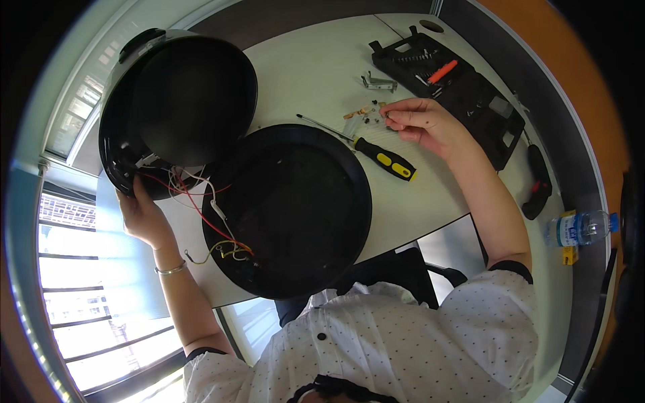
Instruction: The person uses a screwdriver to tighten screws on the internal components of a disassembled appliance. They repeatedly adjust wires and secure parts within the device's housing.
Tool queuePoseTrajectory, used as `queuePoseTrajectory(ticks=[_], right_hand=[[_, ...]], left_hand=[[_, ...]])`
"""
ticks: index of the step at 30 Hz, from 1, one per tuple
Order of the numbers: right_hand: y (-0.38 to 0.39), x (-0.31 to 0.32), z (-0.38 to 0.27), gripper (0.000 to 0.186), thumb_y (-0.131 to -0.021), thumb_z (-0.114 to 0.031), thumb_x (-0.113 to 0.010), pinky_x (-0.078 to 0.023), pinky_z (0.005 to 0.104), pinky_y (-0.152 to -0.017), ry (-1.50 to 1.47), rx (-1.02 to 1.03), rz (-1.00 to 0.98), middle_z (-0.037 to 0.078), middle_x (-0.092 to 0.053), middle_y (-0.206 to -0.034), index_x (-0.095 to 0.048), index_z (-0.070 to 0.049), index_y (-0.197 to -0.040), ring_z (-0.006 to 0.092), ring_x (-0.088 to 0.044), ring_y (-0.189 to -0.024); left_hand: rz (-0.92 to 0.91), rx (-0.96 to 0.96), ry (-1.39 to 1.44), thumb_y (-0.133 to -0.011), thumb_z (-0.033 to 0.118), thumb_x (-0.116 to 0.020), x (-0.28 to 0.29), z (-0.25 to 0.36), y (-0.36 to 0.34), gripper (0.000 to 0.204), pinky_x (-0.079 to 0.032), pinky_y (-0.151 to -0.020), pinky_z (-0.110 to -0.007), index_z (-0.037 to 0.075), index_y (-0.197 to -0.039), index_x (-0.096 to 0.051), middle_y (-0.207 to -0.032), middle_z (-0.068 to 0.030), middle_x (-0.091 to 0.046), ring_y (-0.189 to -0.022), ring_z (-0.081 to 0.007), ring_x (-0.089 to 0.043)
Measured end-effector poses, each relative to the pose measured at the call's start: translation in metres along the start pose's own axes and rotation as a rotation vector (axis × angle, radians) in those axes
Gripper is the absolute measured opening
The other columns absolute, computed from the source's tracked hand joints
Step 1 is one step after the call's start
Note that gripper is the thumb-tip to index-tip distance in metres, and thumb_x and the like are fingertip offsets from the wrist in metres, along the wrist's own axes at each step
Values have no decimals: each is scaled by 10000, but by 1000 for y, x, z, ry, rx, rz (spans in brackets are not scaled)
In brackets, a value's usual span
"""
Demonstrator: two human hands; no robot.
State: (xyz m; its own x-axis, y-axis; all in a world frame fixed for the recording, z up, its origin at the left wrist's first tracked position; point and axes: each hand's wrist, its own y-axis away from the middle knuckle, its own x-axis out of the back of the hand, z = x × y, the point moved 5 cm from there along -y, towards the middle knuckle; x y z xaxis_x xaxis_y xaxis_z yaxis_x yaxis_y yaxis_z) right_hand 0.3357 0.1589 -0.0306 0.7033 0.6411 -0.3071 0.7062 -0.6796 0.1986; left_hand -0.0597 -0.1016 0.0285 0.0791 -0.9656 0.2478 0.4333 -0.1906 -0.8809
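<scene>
Screwdriver (376,154) between pan (295,208) and right hand (428,124)

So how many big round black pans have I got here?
2. One pan is tilted up on the left, with your left hand at its lower edge; the other pan lies on the white table, to its right.
</scene>
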Motion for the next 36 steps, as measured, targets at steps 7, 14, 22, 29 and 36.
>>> queuePoseTrajectory(ticks=[7,14,22,29,36], right_hand=[[4,-10,1,226,-832,-23,-608,-380,206,-529,-149,13,-113,109,-598,-884,-617,72,-1037,107,-520,-714],[10,-21,-1,228,-814,-15,-625,-380,205,-539,-103,51,-105,102,-613,-876,-624,64,-1028,108,-515,-704],[26,-52,-14,160,-822,-12,-632,-426,194,-586,376,372,47,61,-637,-896,-656,13,-978,88,-544,-702],[54,-83,-22,130,-771,24,-667,-493,238,-557,918,934,198,94,-627,-859,-646,2,-898,143,-594,-729],[48,-74,-12,117,-817,-81,-666,-397,208,-454,377,302,163,73,-640,-777,-660,14,-884,92,-500,-490]], left_hand=[[14,16,92,-858,97,-637,-2,-3,1,294,-510,-619,-189,-28,-1122,-608,-875,-66,-699,-711,-75,-639],[2,38,24,-879,83,-608,0,3,1,268,-500,-648,-187,-24,-1125,-608,-890,-68,-691,-740,-71,-624],[15,20,68,-848,87,-645,0,-1,0,331,-516,-639,-186,-18,-1156,-589,-883,-78,-701,-724,-76,-650],[7,32,55,-854,82,-634,1,-1,1,340,-519,-648,-186,-15,-1175,-578,-902,-81,-699,-753,-80,-656],[18,12,58,-852,92,-644,1,-2,1,349,-491,-582,-170,3,-1184,-582,-851,-57,-701,-679,-45,-623]])
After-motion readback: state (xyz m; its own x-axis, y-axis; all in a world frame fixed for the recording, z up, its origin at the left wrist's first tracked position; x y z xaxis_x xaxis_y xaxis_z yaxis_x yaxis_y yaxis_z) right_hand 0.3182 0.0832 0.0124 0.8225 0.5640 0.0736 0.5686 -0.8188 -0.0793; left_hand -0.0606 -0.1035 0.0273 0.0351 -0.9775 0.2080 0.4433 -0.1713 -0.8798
